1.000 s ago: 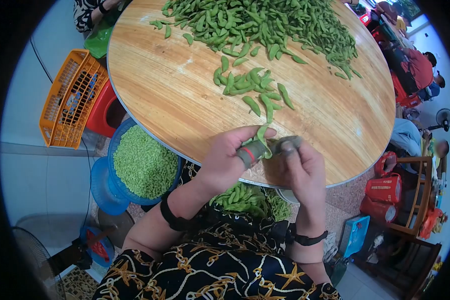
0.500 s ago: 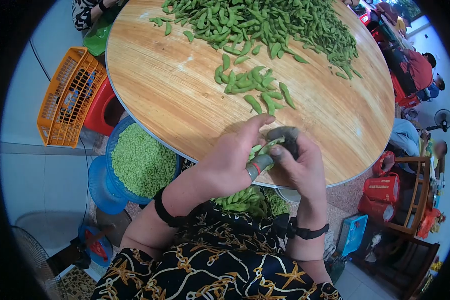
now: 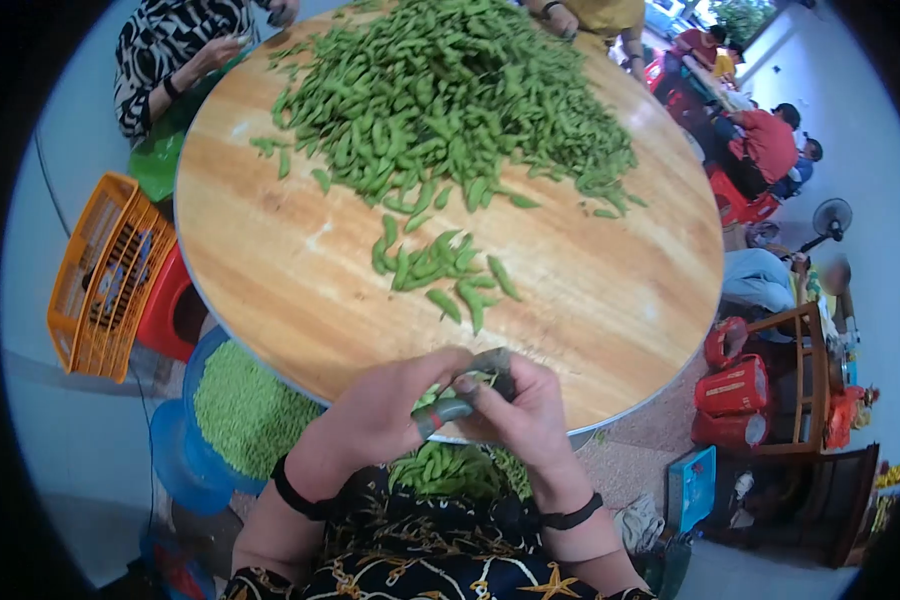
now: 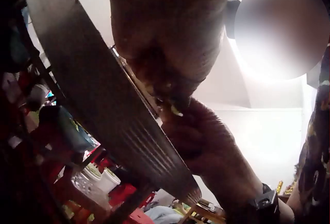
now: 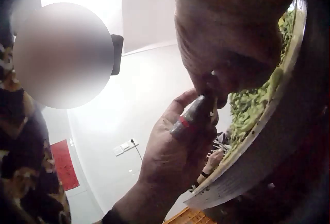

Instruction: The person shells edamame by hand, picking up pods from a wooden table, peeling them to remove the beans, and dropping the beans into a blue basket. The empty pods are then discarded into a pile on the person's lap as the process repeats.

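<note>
Both hands have withdrawn from above the table to its near edge. Left hand and right hand pinch one edamame pod between their meeting fingertips; the small pod cluster now lies well beyond them

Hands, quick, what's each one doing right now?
Left hand: fingers curled, pinching an edamame pod at the table edge.
Right hand: pinching the same pod.
</note>
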A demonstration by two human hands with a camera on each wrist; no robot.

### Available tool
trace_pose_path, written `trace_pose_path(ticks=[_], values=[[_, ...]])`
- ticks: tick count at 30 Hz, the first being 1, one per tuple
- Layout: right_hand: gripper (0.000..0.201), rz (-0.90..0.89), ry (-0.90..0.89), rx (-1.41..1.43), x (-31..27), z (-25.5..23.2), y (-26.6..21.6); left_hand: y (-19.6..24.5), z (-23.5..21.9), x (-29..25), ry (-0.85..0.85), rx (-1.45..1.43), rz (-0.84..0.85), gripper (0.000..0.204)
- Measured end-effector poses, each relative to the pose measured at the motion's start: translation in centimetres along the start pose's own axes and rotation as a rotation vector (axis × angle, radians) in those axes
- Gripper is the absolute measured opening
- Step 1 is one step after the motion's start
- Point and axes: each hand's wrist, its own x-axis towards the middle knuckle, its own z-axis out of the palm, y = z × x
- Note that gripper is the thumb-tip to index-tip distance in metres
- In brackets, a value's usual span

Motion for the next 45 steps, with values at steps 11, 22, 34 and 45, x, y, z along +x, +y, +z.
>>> trace_pose_path(ticks=[11,22,34,45], values=[[0.016,0.262,-0.342,0.344,0.7,-1.8,-0.2,-2.5,0.5,-1.3,0.332,-0.308,-0.102,0.024],[0.023,-0.257,0.014,-1.323,5.2,1.3,0.0,-3.1,1.0,-1.4,0.458,-0.678,-0.293,0.008],[0.024,0.19,-0.151,-0.112,1.6,-2.2,-1.0,0.2,1.4,0.1,0.195,0.126,-0.049,0.027],[0.022,0.224,-0.341,0.116,0.0,-2.5,-1.2,-2.0,3.9,0.4,0.465,-0.554,-0.208,0.01]])
